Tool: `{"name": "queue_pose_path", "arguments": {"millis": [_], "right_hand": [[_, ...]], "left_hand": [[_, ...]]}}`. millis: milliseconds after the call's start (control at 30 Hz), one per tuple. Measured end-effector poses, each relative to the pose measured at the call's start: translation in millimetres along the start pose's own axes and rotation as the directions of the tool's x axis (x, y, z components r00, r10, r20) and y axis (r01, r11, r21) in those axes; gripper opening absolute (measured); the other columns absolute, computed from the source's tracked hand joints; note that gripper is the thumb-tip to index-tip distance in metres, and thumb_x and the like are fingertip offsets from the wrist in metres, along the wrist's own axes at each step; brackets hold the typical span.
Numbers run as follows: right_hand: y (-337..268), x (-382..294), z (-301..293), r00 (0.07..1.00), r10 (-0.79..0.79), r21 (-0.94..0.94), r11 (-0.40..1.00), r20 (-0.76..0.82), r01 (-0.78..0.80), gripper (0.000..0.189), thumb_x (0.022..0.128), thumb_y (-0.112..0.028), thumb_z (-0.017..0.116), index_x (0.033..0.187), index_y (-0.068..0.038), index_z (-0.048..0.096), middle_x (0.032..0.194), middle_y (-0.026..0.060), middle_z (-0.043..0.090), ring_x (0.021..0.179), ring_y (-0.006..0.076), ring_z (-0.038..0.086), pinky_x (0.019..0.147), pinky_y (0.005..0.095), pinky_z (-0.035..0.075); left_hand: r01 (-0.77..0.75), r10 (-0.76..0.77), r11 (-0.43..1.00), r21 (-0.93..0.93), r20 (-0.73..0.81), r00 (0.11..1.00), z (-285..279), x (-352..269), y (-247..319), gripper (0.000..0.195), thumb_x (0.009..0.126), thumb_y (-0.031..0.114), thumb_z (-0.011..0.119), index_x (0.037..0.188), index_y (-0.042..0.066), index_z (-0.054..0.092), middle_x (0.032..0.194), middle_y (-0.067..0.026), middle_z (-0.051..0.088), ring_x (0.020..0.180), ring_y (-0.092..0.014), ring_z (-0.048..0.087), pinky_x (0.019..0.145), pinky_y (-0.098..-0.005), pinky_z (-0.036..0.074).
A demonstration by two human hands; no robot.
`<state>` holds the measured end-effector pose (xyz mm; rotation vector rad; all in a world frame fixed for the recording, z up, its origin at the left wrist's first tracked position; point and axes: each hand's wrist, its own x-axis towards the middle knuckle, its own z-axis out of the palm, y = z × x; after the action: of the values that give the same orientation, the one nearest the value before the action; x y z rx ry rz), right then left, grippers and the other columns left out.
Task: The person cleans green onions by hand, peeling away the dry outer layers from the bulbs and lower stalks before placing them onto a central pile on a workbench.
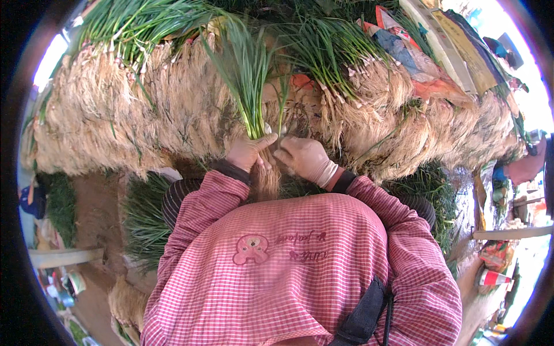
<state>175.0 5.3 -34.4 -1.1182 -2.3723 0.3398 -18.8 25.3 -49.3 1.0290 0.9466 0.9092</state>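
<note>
My left hand (249,152), in a thin pale glove, grips a bunch of green garlic plants (251,99). Their leaves fan upward, away from me, and their pale roots (266,181) hang below the fist toward my lap. Close on the other side, my right hand (305,158), gloved too, has its fingers curled in. At its fingertips a single thin green stalk (282,101) stands upright, its lower end pinched there and partly hidden. Both hands are in front of the long heap of rooted plants (173,104).
Loose green garlic (333,52) lies on the heap, beside a printed plastic sack (398,52) and flattened cardboard (465,47). More green leaves (149,220) lie on the floor by my left leg. A red-and-white traffic cone (494,277) is at far right.
</note>
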Motion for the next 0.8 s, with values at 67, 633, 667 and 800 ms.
{"name": "queue_pose_path", "arguments": {"millis": [67,633,667,800], "right_hand": [[1.4,-1.2,2.0,0.997,-0.076,-0.056,0.995,0.017,0.077,0.022,0.088,-0.027,0.055,0.087,-0.006,0.055,0.078,0.0132,0.059,0.072,0.0323,0.060,0.062,0.0414,0.049],[123.7,18.5,61.0,0.988,0.109,0.585,0.796,0.109,-0.153,0.049,0.078,0.008,0.045,0.125,-0.004,0.051,0.114,0.0193,0.059,0.106,0.0315,0.057,0.094,0.0342,0.044],[140.2,15.1,76.2,0.984,0.160,0.728,0.666,0.073,-0.163,0.043,0.080,0.005,0.046,0.121,-0.003,0.053,0.110,0.0174,0.061,0.102,0.0300,0.058,0.092,0.0340,0.045],[76.0,12.6,39.1,0.936,0.284,0.969,-0.192,0.209,-0.158,0.021,0.090,-0.011,0.051,0.109,-0.004,0.056,0.100,0.0100,0.062,0.088,0.0225,0.059,0.082,0.0340,0.049]], "left_hand": [[-0.030,0.035,0.991,0.131,-0.036,0.999,-3.8,4.5,-16.4,0.034,0.083,0.021,0.069,0.105,-0.003,0.061,0.079,-0.0112,0.069,0.041,-0.017,0.058,0.035,-0.0242,0.045],[0.382,-0.246,0.793,-0.475,0.324,0.913,16.1,5.9,-16.2,0.026,0.094,0.021,0.054,0.116,0.007,0.056,0.081,-0.0008,0.058,0.068,-0.014,0.057,0.051,-0.0302,0.050],[0.392,-0.246,0.792,-0.468,0.343,0.907,18.7,10.6,-16.8,0.025,0.095,0.022,0.053,0.115,0.008,0.056,0.080,-0.0002,0.057,0.068,-0.014,0.056,0.051,-0.0304,0.050],[0.325,-0.153,0.751,-0.574,0.327,0.933,16.3,1.5,-11.0,0.027,0.097,0.028,0.047,0.111,0.007,0.057,0.075,0.0016,0.054,0.064,-0.013,0.054,0.052,-0.0294,0.050]]}}
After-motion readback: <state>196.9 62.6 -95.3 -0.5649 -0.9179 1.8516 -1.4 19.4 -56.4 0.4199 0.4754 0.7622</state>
